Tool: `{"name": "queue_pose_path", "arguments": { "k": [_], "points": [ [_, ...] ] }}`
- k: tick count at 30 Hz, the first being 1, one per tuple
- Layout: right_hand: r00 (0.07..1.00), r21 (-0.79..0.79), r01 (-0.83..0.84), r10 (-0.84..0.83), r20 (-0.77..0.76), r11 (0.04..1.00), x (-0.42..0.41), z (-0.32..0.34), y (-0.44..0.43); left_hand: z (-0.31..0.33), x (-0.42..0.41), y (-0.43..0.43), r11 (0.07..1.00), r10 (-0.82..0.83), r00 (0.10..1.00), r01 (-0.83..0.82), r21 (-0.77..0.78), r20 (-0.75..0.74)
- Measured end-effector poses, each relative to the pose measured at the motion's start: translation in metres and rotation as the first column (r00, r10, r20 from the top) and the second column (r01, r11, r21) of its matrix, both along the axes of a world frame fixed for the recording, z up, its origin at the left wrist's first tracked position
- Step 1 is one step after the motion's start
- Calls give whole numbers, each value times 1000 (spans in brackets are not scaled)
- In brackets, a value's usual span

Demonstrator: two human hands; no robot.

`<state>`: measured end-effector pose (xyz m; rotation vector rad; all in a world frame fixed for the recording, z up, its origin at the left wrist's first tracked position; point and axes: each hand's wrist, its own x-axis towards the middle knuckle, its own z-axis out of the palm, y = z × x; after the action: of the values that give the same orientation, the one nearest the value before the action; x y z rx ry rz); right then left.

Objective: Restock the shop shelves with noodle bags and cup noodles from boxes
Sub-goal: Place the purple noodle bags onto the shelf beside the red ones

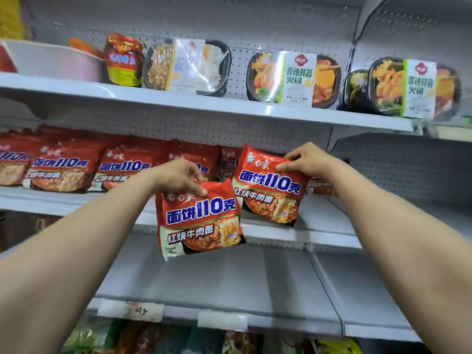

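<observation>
- Both hands gripped bags: left hand (178, 178) pinched the top edge of a red noodle bag (201, 221), fingers curled over the seal; the bag hung tilted in the air in front of the middle shelf's front edge, above the lower shelf.
- Right hand (306, 159) clutched the top corner of a second noodle bag (270, 185), tilted, lower edge down at the middle shelf (327, 215); contact with the shelf unclear.
- The two bags sat just beside each other, the corner of the left one overlapping the right one.
- Setting: white metal shop shelving with a grey pegboard back panel (255, 24); a second unit met it at an angle on the right.
- Top shelf (204, 103), left to right: white tub (51, 60), red cup noodle (124, 60), rice meal tray (187, 67), hotpot tray (293, 80), another hotpot tray (413, 89) on the right unit.
- Middle shelf, left part: row of matching red bags (66, 164) leaning against the back, running up to the held bags.
- Lower shelf (229, 284): bare grey surface, two paper price tags (131, 310) on its front lip.
- Below that: blurred mixed packets (178, 341), contents unreadable.
</observation>
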<state>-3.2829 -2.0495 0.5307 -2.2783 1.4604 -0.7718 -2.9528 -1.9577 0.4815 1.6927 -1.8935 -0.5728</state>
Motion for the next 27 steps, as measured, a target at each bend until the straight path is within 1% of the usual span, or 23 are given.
{"name": "queue_pose_path", "arguments": {
  "k": [4,7,10,15,20,24,27],
  "points": [
    [996,9,-15,16,-89,1000,13,8,-71,20,2,-44,1000,-6,999,7,-26,32],
    [992,-46,-70,65,-107,997,24,6,-124,27,4,-73,999,-17,998,19,-38,59],
    [986,-36,-120,115,-124,992,37,-2,-164,26,8,-100,999,-9,997,11,-36,76],
    [981,-46,-141,133,-143,989,66,-18,-227,22,18,-130,1000,-3,997,2,11,74],
    [975,-72,-160,146,-168,985,93,-22,-271,21,24,-146,996,16,998,-22,86,67],
    [978,-131,-152,129,-163,980,106,-26,-291,22,22,-153,995,17,997,-25,101,77],
    [986,-198,-130,107,-125,971,114,-34,-298,24,18,-159,996,26,994,-34,82,104]
  ]
}}
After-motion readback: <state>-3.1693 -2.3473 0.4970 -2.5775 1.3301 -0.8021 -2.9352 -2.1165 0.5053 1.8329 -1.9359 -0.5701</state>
